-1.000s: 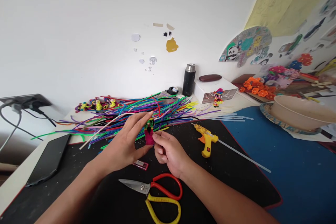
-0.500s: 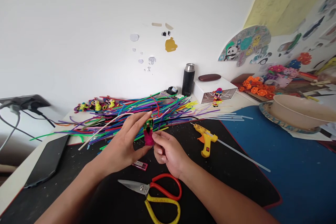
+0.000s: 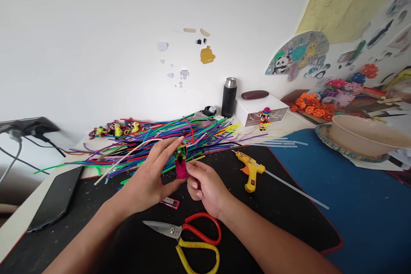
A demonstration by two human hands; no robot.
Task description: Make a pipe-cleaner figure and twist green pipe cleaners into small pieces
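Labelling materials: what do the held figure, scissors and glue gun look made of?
Figure: likely fuzzy pipe cleaners, like the pile behind. Scissors: dull metal blades, glossy red and yellow plastic-looking handles. Glue gun: yellow moulded plastic, apparently.

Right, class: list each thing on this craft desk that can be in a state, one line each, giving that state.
pipe-cleaner figure, upright, held between both hands
left hand, fingers on the figure
right hand, fingers pinching the figure's lower part
scissors, blades shut, lying flat
glue gun, lying on its side, glue stick in its back
flask, upright, capped
phone, lying flat, screen dark
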